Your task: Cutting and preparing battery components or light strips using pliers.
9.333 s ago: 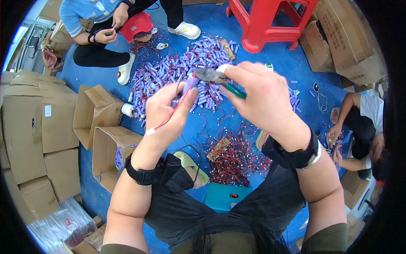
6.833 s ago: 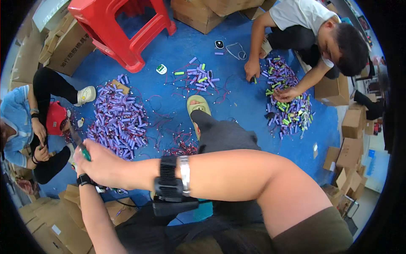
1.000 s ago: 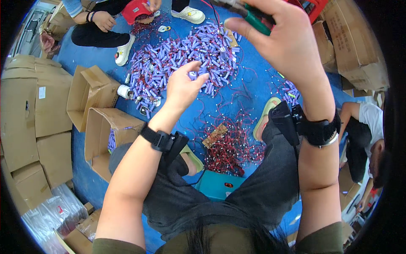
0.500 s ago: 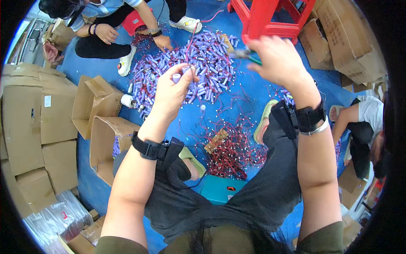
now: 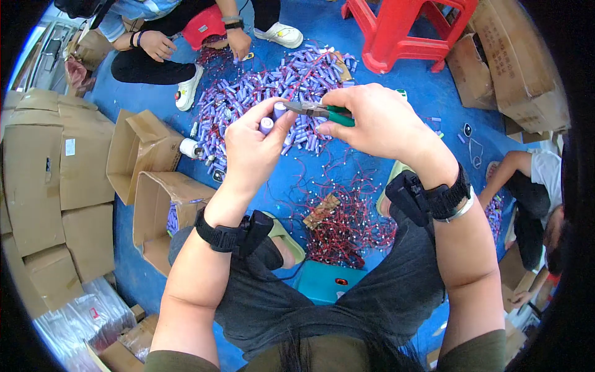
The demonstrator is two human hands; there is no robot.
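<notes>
My left hand [image 5: 253,141] is closed around purple cylindrical battery cells [image 5: 266,126]; two of their pale round ends stick up between thumb and fingers. In my right hand [image 5: 387,121] are green-handled pliers [image 5: 305,109], gripped by the handles. Their metal jaws reach the top of the farther cell, by my left fingertips. Whether the jaws pinch a wire there cannot be made out. Beyond both hands a heap of loose purple battery cells [image 5: 232,102] with red wires spreads over the blue floor. Between my feet lies a tangle of red and black wires [image 5: 347,232] with small white ends.
A teal box [image 5: 322,285] sits between my legs. Open cardboard boxes [image 5: 158,186] stand at my left, near stacked cartons [image 5: 37,173]. A red stool [image 5: 396,37] and more cartons [image 5: 517,56] are at the far right. One co-worker's hand [image 5: 238,42] touches the heap's far edge; another person crouches at right.
My right hand has swung left and nearer, bringing the pliers' jaws to the cells in my left hand. The co-worker's hand at the heap has moved up slightly.
</notes>
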